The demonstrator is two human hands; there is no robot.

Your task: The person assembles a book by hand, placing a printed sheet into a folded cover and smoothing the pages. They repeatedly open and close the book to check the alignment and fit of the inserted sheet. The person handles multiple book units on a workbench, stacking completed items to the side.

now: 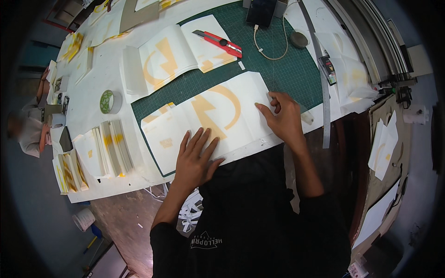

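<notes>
A white printed sheet with pale orange shapes lies flat before me, partly over the green cutting mat. My left hand rests on its lower part, palm down with the fingers spread. At the sheet's right end is my right hand, its thumb and forefinger apart and the other fingers curled in; the thumb tip touches or hovers over the paper. Beyond it lies a similar folded sheet, standing slightly bowed. A red utility knife with its blade out lies across that one's right half.
A steel ruler hangs over the table's front edge. A tape roll and stacked folded papers stand at left. A phone with a cable, a round grey object and a blade pack lie farther back. Another person is far left.
</notes>
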